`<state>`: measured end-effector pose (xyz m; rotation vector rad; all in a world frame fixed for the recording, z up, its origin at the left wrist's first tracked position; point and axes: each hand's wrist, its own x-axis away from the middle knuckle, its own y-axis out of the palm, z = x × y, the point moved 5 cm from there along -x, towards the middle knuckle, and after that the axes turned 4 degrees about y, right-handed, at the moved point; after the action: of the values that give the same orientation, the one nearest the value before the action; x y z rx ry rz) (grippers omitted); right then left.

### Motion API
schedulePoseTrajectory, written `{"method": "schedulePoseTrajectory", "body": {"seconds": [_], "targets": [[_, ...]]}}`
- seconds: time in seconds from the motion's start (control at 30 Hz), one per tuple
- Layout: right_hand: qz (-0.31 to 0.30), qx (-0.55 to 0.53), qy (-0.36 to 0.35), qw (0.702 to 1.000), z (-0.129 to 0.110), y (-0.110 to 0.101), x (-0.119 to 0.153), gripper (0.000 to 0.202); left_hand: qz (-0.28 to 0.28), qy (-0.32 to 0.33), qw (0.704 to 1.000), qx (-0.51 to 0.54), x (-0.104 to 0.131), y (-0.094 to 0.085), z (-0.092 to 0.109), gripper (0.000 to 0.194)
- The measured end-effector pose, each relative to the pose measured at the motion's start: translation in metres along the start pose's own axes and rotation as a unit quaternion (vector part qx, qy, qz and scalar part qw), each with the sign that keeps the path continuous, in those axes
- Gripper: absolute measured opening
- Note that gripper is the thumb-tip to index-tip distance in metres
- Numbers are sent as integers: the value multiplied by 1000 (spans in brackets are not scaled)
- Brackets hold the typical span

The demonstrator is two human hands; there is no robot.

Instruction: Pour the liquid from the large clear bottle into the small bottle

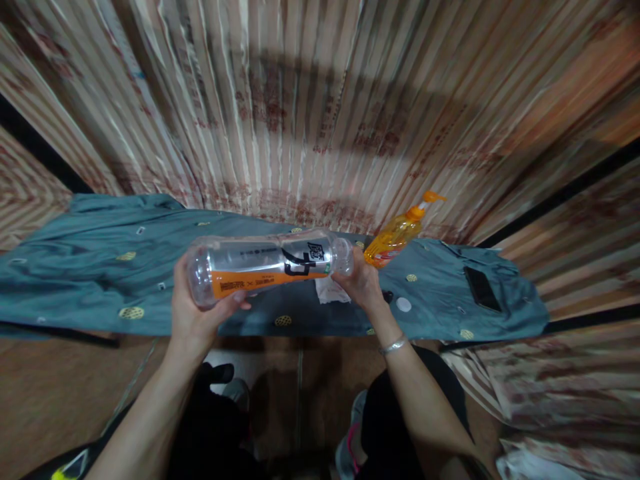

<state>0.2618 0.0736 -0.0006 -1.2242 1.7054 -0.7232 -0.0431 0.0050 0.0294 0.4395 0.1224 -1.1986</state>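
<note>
A clear plastic bottle point(270, 261) with a silver and orange label lies sideways between my hands, above the cloth-covered table. My left hand point(203, 310) grips its base end, thumb along the underside. Around the neck end are the fingers of my right hand point(361, 280); whether a cap is there I cannot tell. Below the bottle, close to my right hand, a white tissue or cloth point(331, 291) lies on the table. Just behind my right hand stands a pump bottle point(395, 239) of orange liquid with an orange pump head.
The narrow table point(150, 267) wears a teal patterned cloth. A white round disc point(403, 305) and a small black object point(387, 296) lie right of my right hand, with a black phone point(482, 288) farther right. Striped curtains point(310, 113) hang behind, and dark poles point(565, 193) flank the table.
</note>
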Motion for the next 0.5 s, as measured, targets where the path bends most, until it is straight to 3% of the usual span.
{"method": "schedulePoseTrajectory", "body": {"seconds": [0.13, 0.5], "targets": [[-7, 7, 11, 1000, -1, 0, 0, 50, -18, 4, 1000, 15, 1, 6, 7, 86], [-2, 5, 6, 1000, -1, 0, 1, 49, -32, 9, 999, 10, 3, 2, 4, 90]]}}
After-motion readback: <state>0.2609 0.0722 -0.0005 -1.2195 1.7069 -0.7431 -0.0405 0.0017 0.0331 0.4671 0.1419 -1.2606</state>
